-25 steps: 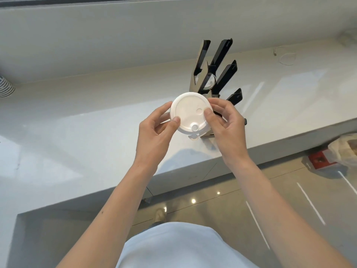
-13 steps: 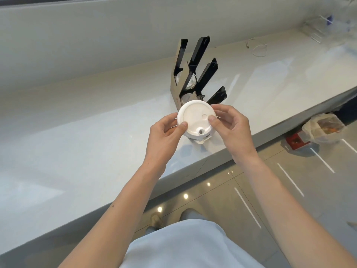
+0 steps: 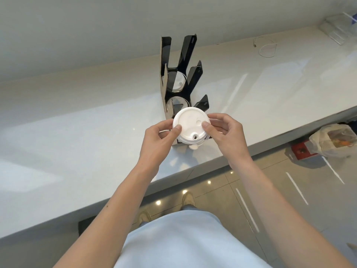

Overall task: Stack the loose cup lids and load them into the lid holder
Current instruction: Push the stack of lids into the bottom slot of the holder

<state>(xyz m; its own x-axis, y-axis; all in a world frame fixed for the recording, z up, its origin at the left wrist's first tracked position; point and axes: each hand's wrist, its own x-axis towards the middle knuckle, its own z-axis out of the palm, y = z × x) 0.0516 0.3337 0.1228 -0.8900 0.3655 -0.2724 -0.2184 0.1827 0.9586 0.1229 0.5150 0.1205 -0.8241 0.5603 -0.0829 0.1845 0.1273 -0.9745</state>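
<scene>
So that the stack of white lids (image 3: pixel 190 125) stays aligned, the left hand (image 3: pixel 160 140) and right hand (image 3: pixel 225 132) pinch it from both sides, thumbs on top, above the counter's (image 3: pixel 77 132) near edge, in front of the black lid holder (image 3: pixel 178 78).

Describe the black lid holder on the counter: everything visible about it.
The lid holder stands upright on the pale counter, near its front edge. It looks like glossy black plastic: a tall back panel with dividers slanting up and to the right, forming stacked slots. Clear round lids sit in at least one middle slot; the top slot looks empty. Its base is hidden behind the white lid stack, which the left hand and right hand hold in front of it.
</scene>
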